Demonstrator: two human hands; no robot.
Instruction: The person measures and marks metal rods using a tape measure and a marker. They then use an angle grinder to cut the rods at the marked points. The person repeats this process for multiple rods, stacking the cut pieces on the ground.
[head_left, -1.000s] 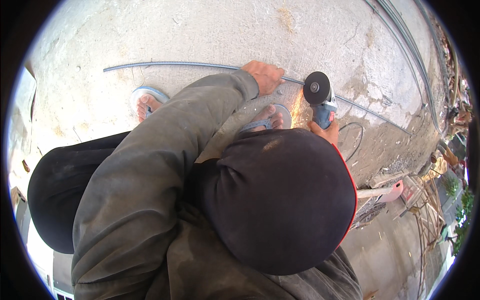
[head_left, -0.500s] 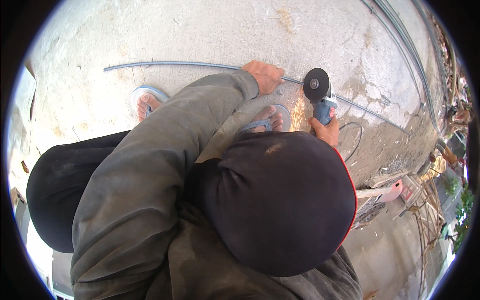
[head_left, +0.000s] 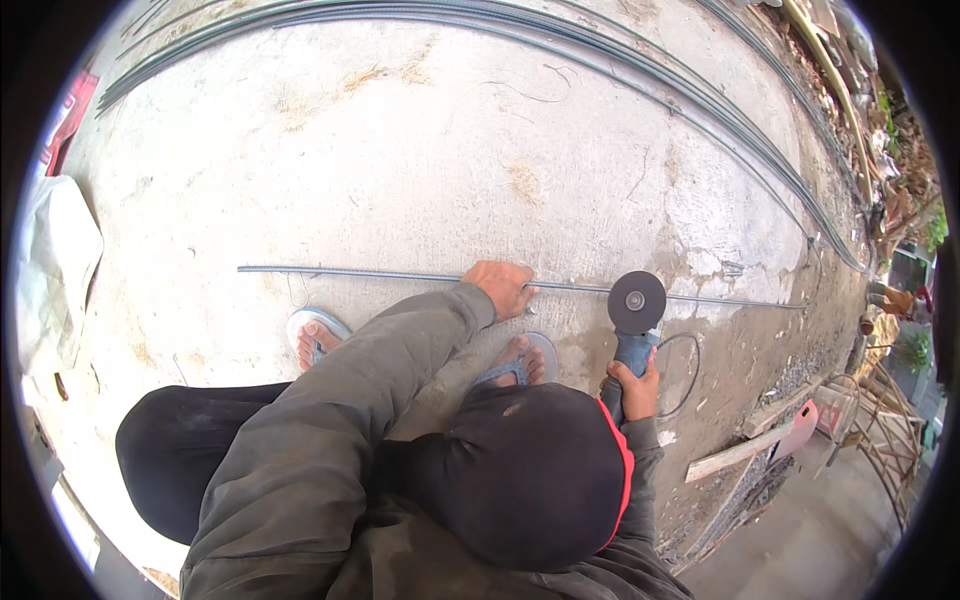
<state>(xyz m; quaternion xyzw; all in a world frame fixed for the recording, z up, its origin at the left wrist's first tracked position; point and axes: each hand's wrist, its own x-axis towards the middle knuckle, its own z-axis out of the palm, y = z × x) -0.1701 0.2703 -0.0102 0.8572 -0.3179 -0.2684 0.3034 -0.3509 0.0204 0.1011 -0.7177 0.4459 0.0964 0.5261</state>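
My left hand (head_left: 503,288) is closed around a thin ribbed steel rebar (head_left: 370,273), which lies crosswise over the concrete in front of my feet. In my right hand (head_left: 637,387) is a blue-grey angle grinder (head_left: 634,352), its body gripped from below. The grinder's dark cutting disc (head_left: 637,300) overlaps the rebar to the right of my left hand. Beyond the disc the bar runs on to the right; whether it is in one piece there is hidden. No sparks show at the disc.
Long bundled rebars (head_left: 480,12) curve across the far side and down the right. A black cable (head_left: 697,375) loops beside the grinder. My sandalled feet (head_left: 318,338) are just behind the bar. Wooden boards (head_left: 737,452) and a pink-bladed tool (head_left: 797,430) lie at lower right.
Sparks streaming from the disc toward my right foot have stopped. The view has tilted up, bringing the far rebars in. Both hands keep their holds on the rebar and grinder.
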